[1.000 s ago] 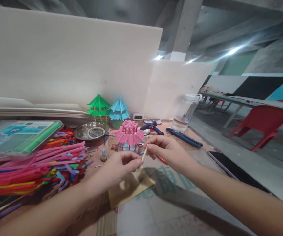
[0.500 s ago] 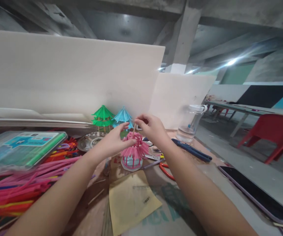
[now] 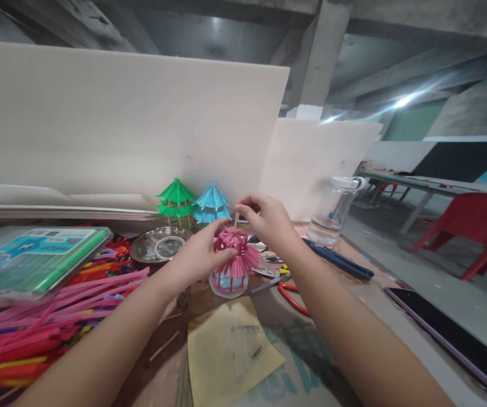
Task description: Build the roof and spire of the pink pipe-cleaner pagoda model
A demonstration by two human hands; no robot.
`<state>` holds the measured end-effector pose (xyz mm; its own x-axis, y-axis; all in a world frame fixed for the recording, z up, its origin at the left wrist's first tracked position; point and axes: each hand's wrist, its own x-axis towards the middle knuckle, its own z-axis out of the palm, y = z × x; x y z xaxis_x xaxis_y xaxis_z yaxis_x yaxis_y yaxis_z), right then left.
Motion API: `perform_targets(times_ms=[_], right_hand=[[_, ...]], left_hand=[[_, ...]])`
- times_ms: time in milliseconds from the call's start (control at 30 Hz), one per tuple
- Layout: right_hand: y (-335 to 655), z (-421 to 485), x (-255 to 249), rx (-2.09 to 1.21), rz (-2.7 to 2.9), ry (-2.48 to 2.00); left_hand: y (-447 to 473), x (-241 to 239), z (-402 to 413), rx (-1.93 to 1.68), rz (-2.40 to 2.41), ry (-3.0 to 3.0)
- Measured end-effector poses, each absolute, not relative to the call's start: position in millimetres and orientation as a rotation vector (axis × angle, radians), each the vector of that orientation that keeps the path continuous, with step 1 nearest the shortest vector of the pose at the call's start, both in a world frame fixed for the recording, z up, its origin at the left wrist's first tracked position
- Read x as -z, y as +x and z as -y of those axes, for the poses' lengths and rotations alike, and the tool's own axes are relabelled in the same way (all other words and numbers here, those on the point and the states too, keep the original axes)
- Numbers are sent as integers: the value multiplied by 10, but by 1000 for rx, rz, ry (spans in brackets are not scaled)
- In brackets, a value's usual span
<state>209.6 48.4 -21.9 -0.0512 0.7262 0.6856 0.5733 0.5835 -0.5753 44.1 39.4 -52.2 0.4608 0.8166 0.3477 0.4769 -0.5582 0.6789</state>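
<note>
Right hand (image 3: 268, 219) pinches a slim pale wooden stick (image 3: 237, 219) at the pink two-tiered pagoda's (image 3: 243, 263) top. Left hand (image 3: 199, 249) grips the pagoda's side.

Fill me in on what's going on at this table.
A person is working by hand on a small pink tiered model. Their left hand holds its upper part from the side, thumb in front, while their right hand pinches a thin stick upright at its top; whether the stick is fixed there, I can't tell. A green model and a blue model stand behind, and a yellowish sheet lies in front.
</note>
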Motion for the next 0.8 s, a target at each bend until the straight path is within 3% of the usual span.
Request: perform_targets(times_ms=[800], right_hand=[[2088, -511, 244, -196, 1707, -1066]], left_hand=[[378, 392, -336, -883, -1168, 2244]])
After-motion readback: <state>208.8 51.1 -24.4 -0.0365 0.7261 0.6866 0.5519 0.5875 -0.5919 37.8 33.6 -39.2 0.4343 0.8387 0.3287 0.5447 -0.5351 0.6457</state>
